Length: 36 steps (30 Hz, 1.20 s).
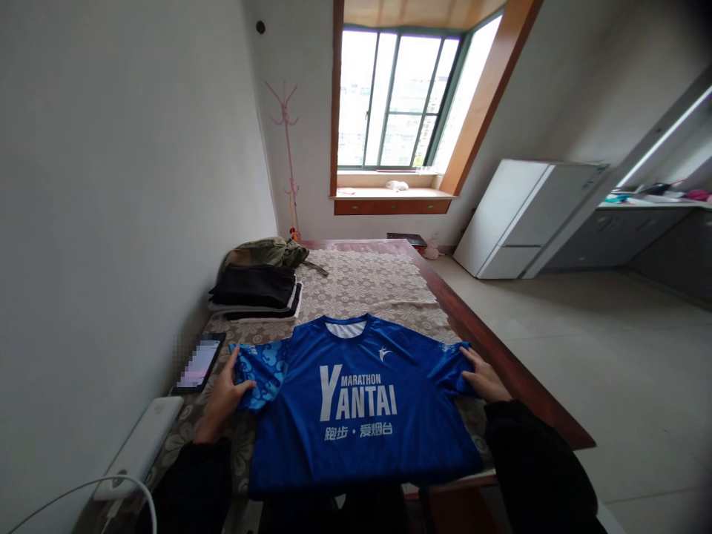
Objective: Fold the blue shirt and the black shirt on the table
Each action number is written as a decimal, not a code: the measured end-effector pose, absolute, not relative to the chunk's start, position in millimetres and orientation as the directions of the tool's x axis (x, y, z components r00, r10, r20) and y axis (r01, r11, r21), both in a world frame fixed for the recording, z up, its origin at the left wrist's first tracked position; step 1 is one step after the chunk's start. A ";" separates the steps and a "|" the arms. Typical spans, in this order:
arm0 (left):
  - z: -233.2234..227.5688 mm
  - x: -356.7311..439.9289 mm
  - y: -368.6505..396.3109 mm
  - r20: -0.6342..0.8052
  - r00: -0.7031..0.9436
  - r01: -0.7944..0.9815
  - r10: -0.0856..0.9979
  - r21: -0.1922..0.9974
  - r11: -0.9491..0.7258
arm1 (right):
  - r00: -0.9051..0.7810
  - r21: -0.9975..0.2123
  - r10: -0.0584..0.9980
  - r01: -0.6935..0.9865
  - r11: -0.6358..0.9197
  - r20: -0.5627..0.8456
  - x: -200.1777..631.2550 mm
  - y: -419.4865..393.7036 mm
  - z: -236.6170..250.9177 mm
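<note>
The left hand [225,393] rests at the left sleeve of the shirt [356,404], fingers curled around the sleeve edge, thumb on top, gripping the cloth. The forearm runs back toward the lower frame edge in a dark sleeve. The shirt lies flat, front side up, on the bed [378,285], collar pointing away from the person. The right hand [483,378] lies on the right sleeve, fingers extended and pressed flat on the cloth; whether it pinches the fabric cannot be told.

Left of the left hand, a phone [199,363] lies on the bed, with a power bank [139,449] nearer the wall. Behind the shirt, a stack of folded clothes [256,285] sits well apart. A window [397,100] is at the far wall.
</note>
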<state>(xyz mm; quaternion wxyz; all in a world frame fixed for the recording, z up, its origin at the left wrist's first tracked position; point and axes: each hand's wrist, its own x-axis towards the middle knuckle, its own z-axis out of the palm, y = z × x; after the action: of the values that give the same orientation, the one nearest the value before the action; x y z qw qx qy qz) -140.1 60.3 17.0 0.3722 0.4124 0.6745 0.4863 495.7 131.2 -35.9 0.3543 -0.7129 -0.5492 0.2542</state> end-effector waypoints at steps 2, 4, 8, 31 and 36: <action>30.6 -117.1 63.1 0.044 -0.424 0.407 0.905 0.902 0.147 | 0.204 -0.729 0.969 0.683 -0.041 0.137 472.2 133.5 -24.8; 43.8 -87.1 64.6 0.150 -0.402 0.540 0.903 0.836 0.102 | 0.096 -0.692 0.975 0.718 0.072 0.202 438.9 132.4 -10.5; 59.3 -37.6 66.2 0.054 -0.103 0.457 0.993 0.890 -0.001 | -0.342 -0.742 0.935 0.602 0.296 0.095 375.5 126.7 19.8; -10.6 -105.6 163.6 0.201 0.129 0.827 0.971 0.519 -0.218 | -0.189 -0.408 0.981 0.894 0.185 0.030 445.1 246.5 -39.2; -4.0 -112.2 164.9 0.159 0.176 0.828 0.972 0.511 -0.233 | -0.213 -0.404 0.977 0.893 0.200 0.014 450.1 245.4 -38.5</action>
<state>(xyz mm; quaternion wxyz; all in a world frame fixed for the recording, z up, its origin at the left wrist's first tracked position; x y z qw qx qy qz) -112.2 164.9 -4.0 0.1561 0.7506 0.5992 0.2306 450.1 245.4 -38.5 0.1346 -0.6127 -0.7629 0.1565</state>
